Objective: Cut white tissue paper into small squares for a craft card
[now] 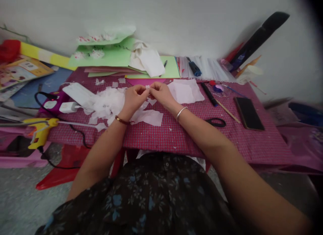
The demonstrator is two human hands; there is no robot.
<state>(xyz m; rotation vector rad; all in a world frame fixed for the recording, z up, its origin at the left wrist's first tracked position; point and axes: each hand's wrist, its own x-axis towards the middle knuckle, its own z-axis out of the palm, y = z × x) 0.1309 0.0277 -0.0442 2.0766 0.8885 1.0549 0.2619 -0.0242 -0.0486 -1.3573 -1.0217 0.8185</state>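
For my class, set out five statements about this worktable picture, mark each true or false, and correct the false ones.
1. The left hand and right hand meet at a small white piece. True.
2. The yellow glue gun is on the person's right. False: it is on the person's left.
3. A silver bangle is worn on the right wrist. True.
4. The dark phone stands upright against the wall. False: it lies flat on the checked cloth.
5. White paper pieces are heaped beside the left hand. True.
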